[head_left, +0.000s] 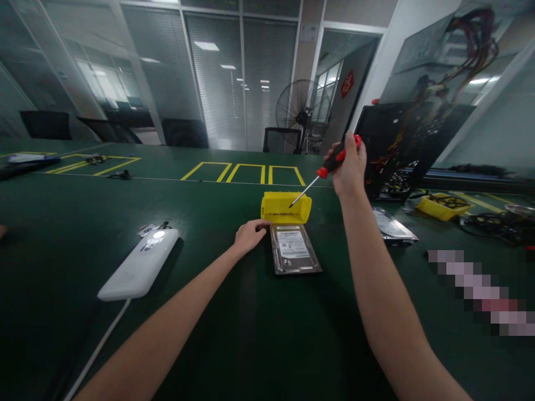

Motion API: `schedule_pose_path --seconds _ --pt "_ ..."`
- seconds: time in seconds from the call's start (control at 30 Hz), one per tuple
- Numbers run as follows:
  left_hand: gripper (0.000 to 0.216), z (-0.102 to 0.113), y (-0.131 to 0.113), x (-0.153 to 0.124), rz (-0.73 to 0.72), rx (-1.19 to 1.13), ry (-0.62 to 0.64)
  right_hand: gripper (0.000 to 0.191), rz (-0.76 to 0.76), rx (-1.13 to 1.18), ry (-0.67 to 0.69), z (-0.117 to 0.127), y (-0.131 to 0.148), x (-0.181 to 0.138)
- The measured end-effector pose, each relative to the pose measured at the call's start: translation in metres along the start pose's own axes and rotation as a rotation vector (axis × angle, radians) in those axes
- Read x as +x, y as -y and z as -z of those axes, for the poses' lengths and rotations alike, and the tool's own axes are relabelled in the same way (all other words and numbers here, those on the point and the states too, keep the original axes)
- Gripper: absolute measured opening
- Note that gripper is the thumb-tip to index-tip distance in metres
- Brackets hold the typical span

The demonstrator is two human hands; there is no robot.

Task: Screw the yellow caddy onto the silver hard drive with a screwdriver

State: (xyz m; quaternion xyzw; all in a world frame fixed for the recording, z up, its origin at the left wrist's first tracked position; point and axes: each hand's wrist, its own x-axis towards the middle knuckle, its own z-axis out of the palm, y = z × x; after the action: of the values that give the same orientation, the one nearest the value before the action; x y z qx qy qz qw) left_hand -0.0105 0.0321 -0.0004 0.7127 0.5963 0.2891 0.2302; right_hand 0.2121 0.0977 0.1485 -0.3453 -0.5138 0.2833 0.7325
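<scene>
A red-and-black screwdriver [334, 161] is gripped in my right hand [351, 167], raised above the table. Its metal shaft slants down to the left, and the tip shows against the inside of a small yellow bin [307, 210]; contact cannot be made out. Just in front of the bin lies a hard drive [295, 248], label side up. My left hand [249, 235] is closed at the drive's far left corner, fingertips on its edge and close to the bin. Whether a screw is at the screwdriver's tip is too small to tell.
A white power bank [140, 264] with a cable lies left on the green table [217, 195]. To the right are a second hard drive [393, 227], an open computer case [384, 145], another yellow bin [443, 206] and tangled cables [497, 225]. Yellow tape outlines [246, 165] mark the far side.
</scene>
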Motion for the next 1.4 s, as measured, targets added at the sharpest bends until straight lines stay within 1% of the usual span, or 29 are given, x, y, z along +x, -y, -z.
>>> schedule_pose_path --seconds 0.1,0.17,0.2,0.27,0.3,0.33,0.4,0.43,0.5,0.53,0.63,0.73,0.87,1.03,1.13,1.3,1.4 --pt "0.034 0.000 0.000 0.000 -0.003 -0.036 -0.006 0.019 -0.134 -0.054 -0.130 0.018 -0.002 0.007" --pt "0.036 0.000 0.000 -0.001 -0.014 -0.070 -0.025 0.013 -0.229 -0.138 -0.122 0.030 -0.004 0.008" --pt "0.036 -0.001 -0.001 -0.002 -0.020 -0.082 -0.035 0.011 -0.270 -0.213 -0.074 0.036 -0.006 0.007" --pt "0.033 -0.001 0.000 -0.002 -0.029 -0.097 -0.050 0.009 -0.369 -0.428 0.091 0.049 -0.013 0.004" --pt "0.029 -0.002 0.000 -0.002 -0.030 -0.110 -0.059 0.009 -0.441 -0.551 0.180 0.054 -0.019 0.001" --pt "0.024 -0.002 0.001 -0.002 -0.027 -0.129 -0.077 0.010 -0.520 -0.652 0.240 0.060 -0.027 -0.003" --pt "0.017 -0.003 0.003 0.000 -0.008 -0.170 -0.158 0.011 -0.633 -0.787 0.305 0.069 -0.045 -0.013" --pt "0.015 -0.003 0.005 0.003 0.001 -0.188 -0.215 0.011 -0.647 -0.814 0.310 0.073 -0.054 -0.018" --pt "0.019 -0.003 0.008 0.010 0.007 -0.213 -0.318 0.011 -0.645 -0.847 0.321 0.080 -0.071 -0.027" --pt "0.024 -0.003 0.009 0.014 0.000 -0.226 -0.338 0.012 -0.634 -0.868 0.326 0.082 -0.077 -0.030" --pt "0.032 -0.002 0.011 0.026 -0.044 -0.236 -0.303 0.016 -0.567 -0.951 0.345 0.087 -0.085 -0.035" --pt "0.025 -0.004 0.011 0.033 -0.093 -0.208 -0.261 0.023 -0.495 -1.052 0.391 0.086 -0.087 -0.036" --pt "0.014 -0.008 0.012 0.032 -0.095 -0.208 -0.276 0.029 -0.410 -1.181 0.465 0.080 -0.091 -0.039" --pt "0.013 -0.007 0.015 0.030 -0.120 -0.205 -0.269 0.032 -0.317 -1.299 0.572 0.078 -0.101 -0.047" --pt "0.012 -0.007 0.014 0.030 -0.121 -0.218 -0.261 0.036 -0.286 -1.353 0.611 0.079 -0.106 -0.050" --pt "0.011 -0.007 0.014 0.028 -0.140 -0.238 -0.265 0.036 -0.236 -1.402 0.629 0.079 -0.108 -0.053" --pt "0.011 -0.009 0.015 0.029 -0.163 -0.253 -0.273 0.033 -0.188 -1.423 0.588 0.075 -0.099 -0.054"
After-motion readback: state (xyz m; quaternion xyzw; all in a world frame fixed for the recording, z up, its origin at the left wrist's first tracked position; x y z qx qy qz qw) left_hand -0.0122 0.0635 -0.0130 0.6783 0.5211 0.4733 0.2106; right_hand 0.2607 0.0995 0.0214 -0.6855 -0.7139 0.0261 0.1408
